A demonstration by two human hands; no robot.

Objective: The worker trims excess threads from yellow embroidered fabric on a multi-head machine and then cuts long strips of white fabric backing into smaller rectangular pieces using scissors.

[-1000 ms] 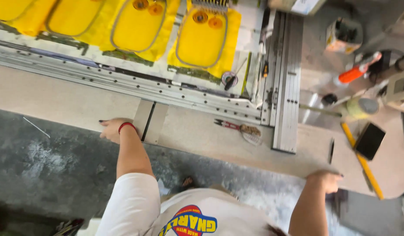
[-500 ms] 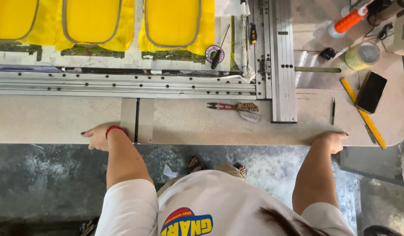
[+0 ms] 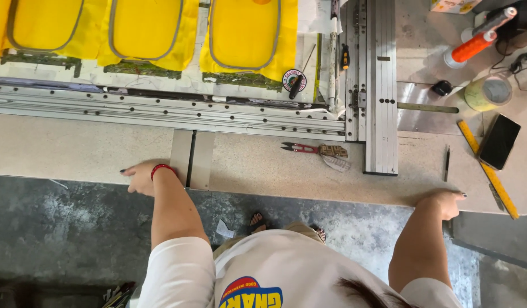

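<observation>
My left hand (image 3: 140,177) rests flat on the front edge of the beige worktable (image 3: 92,154), beside a metal plate (image 3: 192,158), and wears a red band at the wrist. My right hand (image 3: 445,202) grips the table's front edge at the right, fingers curled over it. Neither hand holds a loose object. Between them lie red thread snips (image 3: 300,148) next to a small patterned tag (image 3: 333,152). Behind the metal rail (image 3: 161,108) sit yellow fabric pieces (image 3: 249,34) in grey oval hoops.
A vertical metal rail (image 3: 380,85) stands right of the hoops. At the right lie a black phone (image 3: 499,141), a yellow ruler (image 3: 487,168), a tape roll (image 3: 489,93), an orange-capped bottle (image 3: 474,45) and a pen (image 3: 447,162). A grey concrete floor (image 3: 75,228) lies below.
The view has shifted, so the table and hoops sit further left and lower in frame. Both hands stay on the table's front edge in much the same places.
</observation>
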